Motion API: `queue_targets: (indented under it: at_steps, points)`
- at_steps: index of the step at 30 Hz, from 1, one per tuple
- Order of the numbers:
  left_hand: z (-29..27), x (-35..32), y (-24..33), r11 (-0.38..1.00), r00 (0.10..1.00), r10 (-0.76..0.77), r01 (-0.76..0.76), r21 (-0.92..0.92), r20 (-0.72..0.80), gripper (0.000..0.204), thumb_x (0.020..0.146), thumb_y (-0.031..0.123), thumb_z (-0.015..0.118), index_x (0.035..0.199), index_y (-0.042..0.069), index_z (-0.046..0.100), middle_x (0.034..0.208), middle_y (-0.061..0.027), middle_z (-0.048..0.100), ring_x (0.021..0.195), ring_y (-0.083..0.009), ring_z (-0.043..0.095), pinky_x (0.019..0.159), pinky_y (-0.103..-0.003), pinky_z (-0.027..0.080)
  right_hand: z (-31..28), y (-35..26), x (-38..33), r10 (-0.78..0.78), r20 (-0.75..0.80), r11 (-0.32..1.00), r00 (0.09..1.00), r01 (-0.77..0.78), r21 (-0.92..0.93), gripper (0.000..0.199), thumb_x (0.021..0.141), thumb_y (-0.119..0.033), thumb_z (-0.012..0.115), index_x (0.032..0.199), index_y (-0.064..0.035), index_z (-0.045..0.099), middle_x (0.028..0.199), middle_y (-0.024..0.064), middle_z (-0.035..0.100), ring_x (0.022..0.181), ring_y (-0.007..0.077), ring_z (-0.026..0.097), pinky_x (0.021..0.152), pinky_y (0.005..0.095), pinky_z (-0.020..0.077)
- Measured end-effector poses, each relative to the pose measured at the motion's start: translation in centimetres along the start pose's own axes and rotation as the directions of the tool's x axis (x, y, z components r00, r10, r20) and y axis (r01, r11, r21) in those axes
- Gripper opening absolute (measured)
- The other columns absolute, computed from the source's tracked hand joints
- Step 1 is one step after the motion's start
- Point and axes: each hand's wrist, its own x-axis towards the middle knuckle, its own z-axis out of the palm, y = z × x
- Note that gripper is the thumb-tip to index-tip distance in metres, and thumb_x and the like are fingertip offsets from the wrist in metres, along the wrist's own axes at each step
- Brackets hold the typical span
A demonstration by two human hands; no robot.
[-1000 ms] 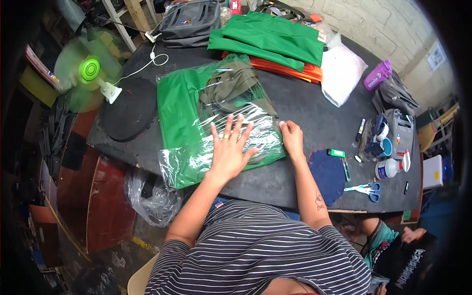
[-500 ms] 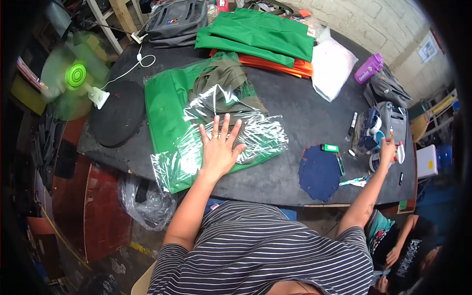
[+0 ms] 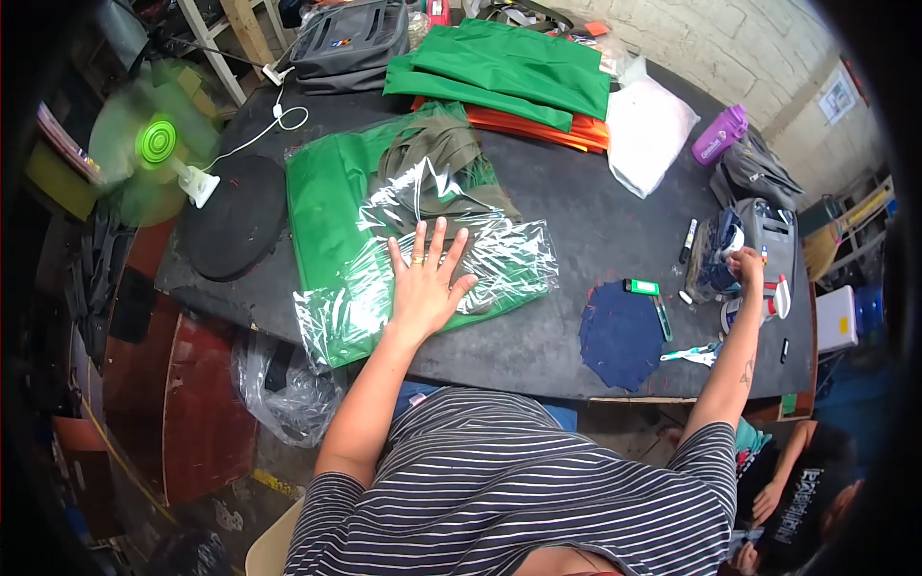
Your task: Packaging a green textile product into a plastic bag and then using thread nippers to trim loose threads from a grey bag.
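Clear plastic (image 3: 519, 254) over green cloth (image 3: 322, 206) reaches the table's (image 3: 586, 211) near edge, left of centre, under the spread left hand (image 3: 423, 288); open black surface lies right of it. Near the right edge, the right hand (image 3: 747, 264) hides whatever it touches beside a clear tub (image 3: 709, 269); its grip cannot be told. A pale wall (image 3: 711, 48) backs the far edge.

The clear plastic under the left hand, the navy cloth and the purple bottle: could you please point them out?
Clear plastic (image 3: 407, 204): head view, glossy middle.
Navy cloth (image 3: 621, 336): head view, its centre.
Purple bottle (image 3: 719, 137): head view, its body.
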Motion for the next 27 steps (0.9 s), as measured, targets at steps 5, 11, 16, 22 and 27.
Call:
queue_targets:
  at_steps: [5, 11, 16, 22, 27]
  points:
    - [0.1, 0.1, 0.1, 1.0, 1.0, 0.002, -0.002, -0.018, 0.009, 0.065, 0.091, 0.053, 0.041, 0.146, 0.022, 0.026, 0.154, -0.0094, 0.014, 0.141, -0.0354, 0.014, 0.105, -0.067, 0.009, -0.1, -1.3, -0.8, -0.045, -0.198, 0.999, 0.979, 0.048, 0.012, 0.025, 0.074, 0.003, 0.061, 0.099, 0.0015, 0.055, 0.069, 0.0091, 0.062, 0.05, 0.0125, 0.056, 0.042, 0.0207, 0.039]
    - [-0.4, -0.4, -0.1, 1.0, 1.0, -0.023, 0.023, -0.009, 0.016, 0.065, 0.091, 0.054, 0.041, 0.146, 0.023, 0.026, 0.154, -0.0096, 0.015, 0.141, -0.0351, 0.014, 0.105, -0.068, 0.009, 1.4, -3.6, -8.6, -0.358, -0.281, 0.913, 0.89, 0.397, 0.094, 0.047, 0.076, 0.002, 0.067, 0.118, 0.0008, 0.046, 0.072, 0.0102, 0.063, 0.051, 0.0104, 0.053, 0.043, 0.0197, 0.0365]
    - [-0.4, 0.2, 0.2, 1.0, 1.0, -0.006, 0.006, -0.022, 0.022, 0.065, 0.091, 0.053, 0.041, 0.146, 0.022, 0.026, 0.154, -0.0097, 0.015, 0.141, -0.0351, 0.013, 0.105, -0.068, 0.009, 3.0, 2.3, -10.7, -0.24, -0.363, 0.831, 0.901, -0.003, -0.556, 0.061, 0.069, 0.002, 0.066, 0.124, -0.0002, 0.038, 0.074, 0.0172, 0.064, 0.06, 0.0258, 0.064, 0.055, 0.0358, 0.0489]
    - [-0.5, -0.1, 0.0, 0.998, 1.0, -0.008, 0.008, -0.058, 0.007, 0.063, 0.092, 0.051, 0.041, 0.147, 0.022, 0.026, 0.155, -0.0083, 0.013, 0.141, -0.0347, 0.012, 0.106, -0.066, 0.007, 4.0, 0.2, -9.2, -0.213, -0.496, 0.578, 0.842, -0.301, -0.759, 0.042, 0.083, -0.006, 0.046, 0.124, -0.0015, 0.039, 0.099, 0.0299, 0.062, 0.095, 0.0469, 0.059, 0.08, 0.0512, 0.046]
    - [-0.2, 0.2, 0.5, 0.999, 1.0, -0.002, 0.003, -0.052, 0.008, 0.065, 0.091, 0.052, 0.043, 0.146, 0.022, 0.027, 0.154, -0.0105, 0.015, 0.141, -0.0347, 0.012, 0.104, -0.068, 0.009, 2.0, 10.2, -11.7, -0.312, -0.53, 0.567, 0.789, -0.293, -0.77, 0.044, 0.086, -0.016, 0.051, 0.127, -0.0025, 0.042, 0.096, 0.0257, 0.064, 0.073, 0.0369, 0.066, 0.066, 0.0452, 0.0513]
